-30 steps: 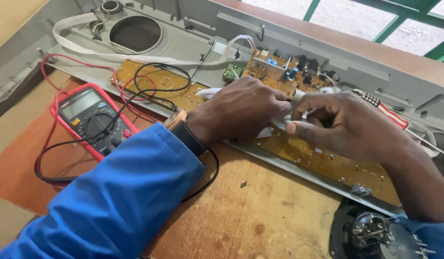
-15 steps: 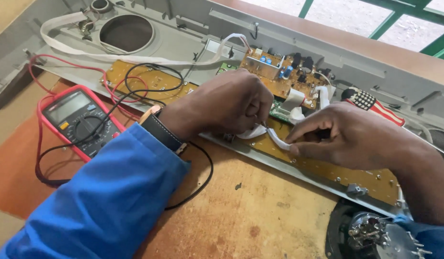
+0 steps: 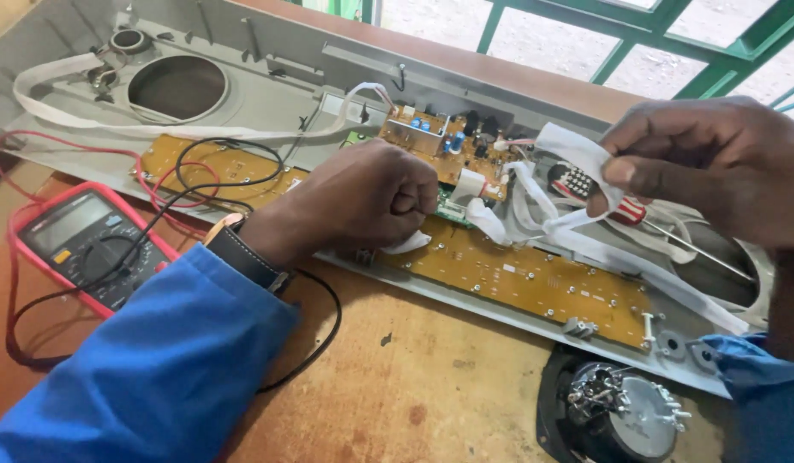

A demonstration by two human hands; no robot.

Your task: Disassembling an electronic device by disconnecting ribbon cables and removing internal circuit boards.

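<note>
my right hand [image 3: 705,167] has the flat white ribbon cable [image 3: 534,206] pinched up top, it runs down-left to my fisted left hand [image 3: 371,197], clamped on its other end right over the long tan circuit board [image 3: 534,279], so left's closer

A multimeter [image 3: 84,249] in a red casing is lying at the left on the wooden bench [image 3: 431,386], beside the blue sleeve. Its screen [image 3: 64,221], a grey-green rectangle with a dark frame, is sitting at the upper end of the meter's face, above the round dial, and is tilting up to the right. Whether it is displaying anything cannot be told. No packages, labels or signs are showing.
</note>
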